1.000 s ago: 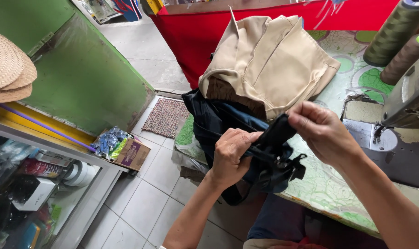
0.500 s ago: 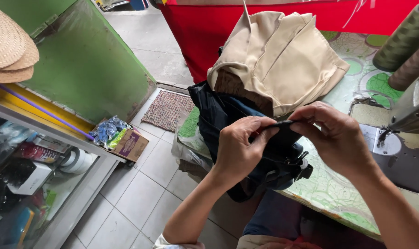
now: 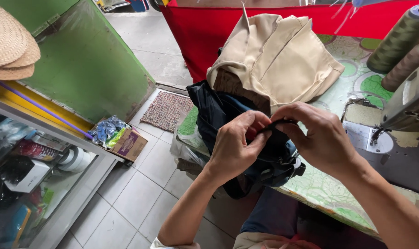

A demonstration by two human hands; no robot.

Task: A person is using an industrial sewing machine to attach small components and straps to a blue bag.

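Here the left hand (image 3: 234, 147) and the right hand (image 3: 317, 138) meet over a dark bag (image 3: 228, 115) that lies at the near-left corner of the table (image 3: 329, 193), part of it hanging off the edge. Both grips are pressed together, pinching 1 black strap (image 3: 276, 124) between them: the left thumb and forefinger hold its left end, and the right fingertips close on it just beside them. The strap runs short and taut between the 2 hands, right above the bag. Behind the bag, touching it, lies a heap of beige cloth (image 3: 276, 60), and behind that hangs a red cloth (image 3: 205, 32). To the right of the bag stands a sewing machine (image 3: 410, 101), with 2 thread cones (image 3: 401, 39) behind it. Left of the bag and below it, on the tiled floor (image 3: 126, 198), lie a woven mat (image 3: 165, 110) and a small cardboard box (image 3: 128, 144); farther left is a glass case (image 3: 29, 175) with straw hats (image 3: 8, 44) above it.
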